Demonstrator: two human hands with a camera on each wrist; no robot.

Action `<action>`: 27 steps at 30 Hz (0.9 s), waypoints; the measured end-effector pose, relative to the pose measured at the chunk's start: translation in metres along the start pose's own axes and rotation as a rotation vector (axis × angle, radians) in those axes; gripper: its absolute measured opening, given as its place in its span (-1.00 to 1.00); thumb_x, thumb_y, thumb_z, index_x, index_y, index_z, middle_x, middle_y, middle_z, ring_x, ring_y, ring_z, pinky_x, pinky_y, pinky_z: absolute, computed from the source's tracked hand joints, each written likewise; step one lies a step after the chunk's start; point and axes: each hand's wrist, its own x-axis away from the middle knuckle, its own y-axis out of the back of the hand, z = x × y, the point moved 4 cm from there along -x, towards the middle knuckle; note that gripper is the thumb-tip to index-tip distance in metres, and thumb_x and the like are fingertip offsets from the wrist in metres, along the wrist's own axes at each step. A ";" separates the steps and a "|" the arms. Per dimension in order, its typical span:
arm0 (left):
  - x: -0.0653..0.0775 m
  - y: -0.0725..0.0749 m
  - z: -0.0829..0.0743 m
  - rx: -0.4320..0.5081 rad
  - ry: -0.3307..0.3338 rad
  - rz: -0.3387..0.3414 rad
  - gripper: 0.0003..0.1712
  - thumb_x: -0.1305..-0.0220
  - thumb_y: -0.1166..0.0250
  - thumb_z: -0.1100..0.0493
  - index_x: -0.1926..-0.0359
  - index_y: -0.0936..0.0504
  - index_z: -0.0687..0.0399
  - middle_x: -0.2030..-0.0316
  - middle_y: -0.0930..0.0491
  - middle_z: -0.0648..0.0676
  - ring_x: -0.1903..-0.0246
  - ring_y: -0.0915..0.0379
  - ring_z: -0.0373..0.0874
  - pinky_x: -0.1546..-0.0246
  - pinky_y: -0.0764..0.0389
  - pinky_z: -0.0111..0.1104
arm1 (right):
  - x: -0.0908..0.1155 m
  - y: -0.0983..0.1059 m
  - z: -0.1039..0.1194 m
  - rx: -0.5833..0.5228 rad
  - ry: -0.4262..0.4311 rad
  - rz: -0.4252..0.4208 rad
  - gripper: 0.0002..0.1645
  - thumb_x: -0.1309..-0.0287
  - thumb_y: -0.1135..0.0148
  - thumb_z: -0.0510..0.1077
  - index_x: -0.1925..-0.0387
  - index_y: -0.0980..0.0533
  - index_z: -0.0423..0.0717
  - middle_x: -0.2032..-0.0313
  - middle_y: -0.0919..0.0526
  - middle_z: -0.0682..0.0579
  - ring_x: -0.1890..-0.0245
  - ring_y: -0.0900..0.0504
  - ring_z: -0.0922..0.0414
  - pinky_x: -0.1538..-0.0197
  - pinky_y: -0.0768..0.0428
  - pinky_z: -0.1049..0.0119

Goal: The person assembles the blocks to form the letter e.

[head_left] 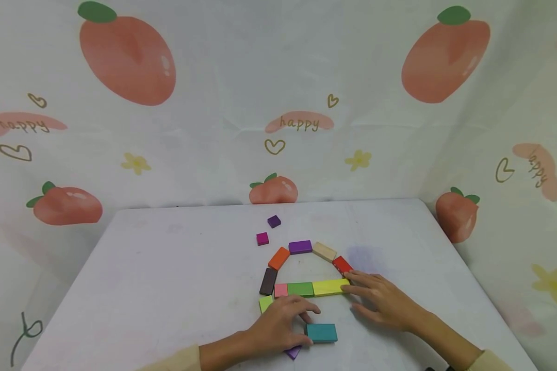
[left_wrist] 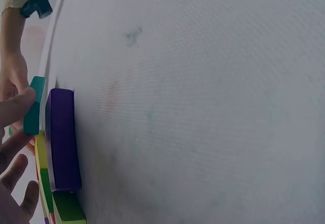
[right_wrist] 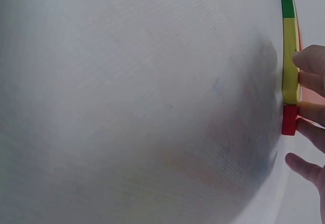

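Note:
A teal block (head_left: pixel 322 333) is pinched at its left end by my left hand (head_left: pixel 278 322), thumb low and fingers arched above. Partly under that hand lie a purple block (head_left: pixel 293 352) and a lime green block (head_left: pixel 265 304). My right hand (head_left: pixel 390 304) has its fingers extended, with fingertips on the right end of the yellow block (head_left: pixel 329 287) and at the red block (head_left: pixel 342 265). In the right wrist view those fingertips sit along the yellow block (right_wrist: pixel 289 61) and the red block (right_wrist: pixel 289 120). A green block (head_left: pixel 300 289) and a pink block (head_left: pixel 280 290) continue the yellow row.
Above the row, a dark brown block (head_left: pixel 268 281), orange block (head_left: pixel 279 258), purple block (head_left: pixel 300 247) and beige block (head_left: pixel 324 251) form an arch down to the red one. A magenta cube (head_left: pixel 262 238) and a dark purple cube (head_left: pixel 274 221) lie farther back on the white table (head_left: pixel 167 268).

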 end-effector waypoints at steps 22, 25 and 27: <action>0.005 -0.015 -0.006 -0.079 0.064 0.257 -0.31 -0.13 -0.51 -0.04 -0.28 -0.50 -0.25 0.28 -0.50 -0.40 0.06 -0.34 -0.46 0.03 -0.43 -0.48 | 0.000 0.002 0.002 0.007 0.020 -0.026 -0.50 -0.07 -0.46 0.01 -0.10 -0.64 0.13 -0.22 -0.58 0.01 -0.22 -0.54 -0.05 -0.06 -0.60 -0.12; 0.005 -0.015 -0.006 -0.086 0.053 0.262 -0.30 -0.12 -0.51 -0.03 -0.29 -0.49 -0.24 0.28 -0.48 -0.40 0.07 -0.32 -0.46 0.03 -0.41 -0.48 | 0.000 0.001 0.001 0.007 0.017 -0.025 -0.50 -0.08 -0.46 0.01 -0.10 -0.64 0.14 -0.23 -0.57 0.01 -0.23 -0.53 -0.04 -0.07 -0.60 -0.11; 0.006 -0.015 -0.005 -0.090 0.050 0.264 -0.29 -0.12 -0.51 -0.04 -0.30 -0.47 -0.24 0.28 -0.47 -0.40 0.06 -0.32 -0.46 0.01 -0.40 -0.48 | 0.000 0.000 0.001 0.007 0.016 -0.023 -0.51 -0.08 -0.45 0.01 -0.10 -0.64 0.14 -0.23 -0.57 0.01 -0.22 -0.53 -0.04 -0.07 -0.60 -0.11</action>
